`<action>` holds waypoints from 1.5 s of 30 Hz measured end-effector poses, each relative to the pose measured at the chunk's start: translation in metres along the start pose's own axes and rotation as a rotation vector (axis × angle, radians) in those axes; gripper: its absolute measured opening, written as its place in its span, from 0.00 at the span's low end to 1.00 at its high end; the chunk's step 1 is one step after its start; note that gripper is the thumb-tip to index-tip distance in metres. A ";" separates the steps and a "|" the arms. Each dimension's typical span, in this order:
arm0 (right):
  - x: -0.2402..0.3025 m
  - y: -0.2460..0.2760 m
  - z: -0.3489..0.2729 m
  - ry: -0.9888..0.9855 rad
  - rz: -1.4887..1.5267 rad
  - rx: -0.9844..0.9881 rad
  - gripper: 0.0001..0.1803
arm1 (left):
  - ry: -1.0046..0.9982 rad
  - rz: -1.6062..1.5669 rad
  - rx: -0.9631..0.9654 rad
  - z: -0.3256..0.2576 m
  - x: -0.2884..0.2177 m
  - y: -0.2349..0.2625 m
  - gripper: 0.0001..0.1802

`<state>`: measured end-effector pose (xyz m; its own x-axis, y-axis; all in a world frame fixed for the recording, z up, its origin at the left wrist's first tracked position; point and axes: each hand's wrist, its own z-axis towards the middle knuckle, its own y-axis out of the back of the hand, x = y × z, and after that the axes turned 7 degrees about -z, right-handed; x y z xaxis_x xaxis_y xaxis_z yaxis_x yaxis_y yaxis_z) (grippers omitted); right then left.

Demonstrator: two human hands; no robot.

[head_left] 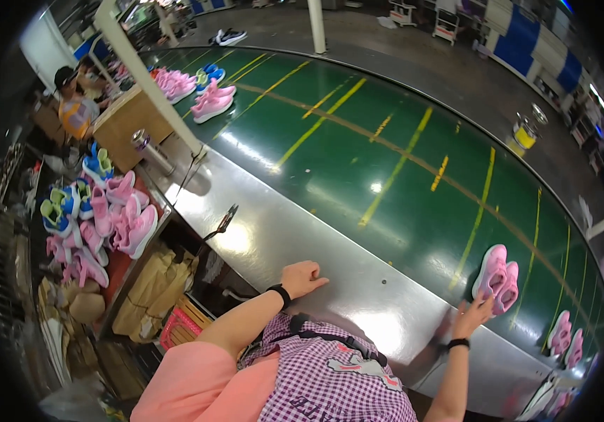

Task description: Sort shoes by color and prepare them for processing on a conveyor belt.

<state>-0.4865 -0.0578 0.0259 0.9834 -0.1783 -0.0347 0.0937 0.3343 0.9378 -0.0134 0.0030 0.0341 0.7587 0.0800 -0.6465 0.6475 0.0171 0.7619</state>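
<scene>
On the green conveyor belt at the right stands a pair of pink shoes, side by side with white soles. My right hand reaches to the heel end of the pair, its fingers closed at the back of the left shoe; the exact hold is partly hidden. Above the metal ledge in front of me is my left hand, fingers curled in and nothing visible in them. Each wrist wears a black band.
More pink shoes stand farther right on the belt, others at its far left. Pink and blue shoes are heaped on a left shelf. A metal flask, a cardboard box and a white post stand nearby. Two people sit beyond.
</scene>
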 end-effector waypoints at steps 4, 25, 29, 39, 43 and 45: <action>0.086 0.020 -0.067 0.125 0.131 0.343 0.33 | -0.085 -0.100 0.036 0.003 0.005 0.004 0.18; 0.180 0.030 -0.110 0.188 0.118 0.541 0.42 | -0.106 -0.534 0.221 0.055 0.079 0.072 0.11; 0.195 0.016 -0.111 -0.005 0.198 0.504 0.39 | 0.033 -0.629 0.014 0.117 0.124 0.147 0.10; 0.338 0.020 -0.120 -0.380 -0.256 0.688 0.46 | -0.095 -0.034 -0.577 0.333 0.293 0.308 0.12; 0.326 0.018 -0.131 -0.308 -0.243 0.649 0.47 | 0.135 0.241 -0.690 0.402 0.354 0.347 0.15; 0.327 0.015 -0.132 -0.227 -0.255 0.628 0.48 | 0.241 0.325 -0.802 0.424 0.379 0.368 0.15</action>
<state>-0.1433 0.0110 -0.0166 0.8796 -0.3912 -0.2706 0.1415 -0.3278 0.9341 0.5429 -0.3826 0.0531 0.8017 0.4074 -0.4373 0.0898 0.6412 0.7621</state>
